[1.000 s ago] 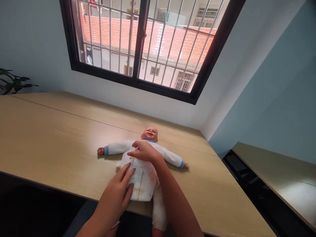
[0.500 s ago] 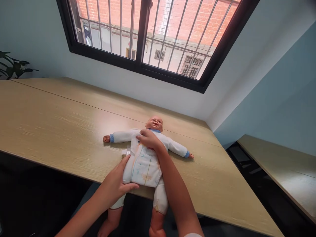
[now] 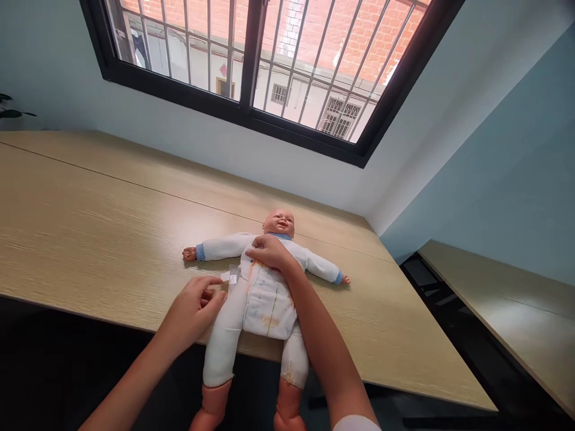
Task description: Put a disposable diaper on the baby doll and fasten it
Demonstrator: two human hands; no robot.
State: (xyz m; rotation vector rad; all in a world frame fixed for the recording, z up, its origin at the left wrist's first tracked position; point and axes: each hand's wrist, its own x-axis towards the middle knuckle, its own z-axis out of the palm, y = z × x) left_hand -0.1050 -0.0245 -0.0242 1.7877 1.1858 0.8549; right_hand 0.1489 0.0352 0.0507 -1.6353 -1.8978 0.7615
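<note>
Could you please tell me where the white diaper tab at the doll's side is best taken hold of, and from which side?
Pinch the free outer end of the white diaper tab, coming from outside the doll, the side where the person's left hand sits. The tab sticks out past the edge of the diaper, so its tip stands free.

2 hands on view: 1 left hand (image 3: 191,314), 1 right hand (image 3: 269,251). 1 baby doll (image 3: 278,223), with 2 arms (image 3: 222,245) and 2 legs (image 3: 220,353). 1 diaper (image 3: 267,308), 1 diaper tab (image 3: 232,275). 2 tables: 1 main table (image 3: 90,203), 1 side table (image 3: 494,311). 1 window (image 3: 251,60). 1 plant (image 3: 9,105).
</note>
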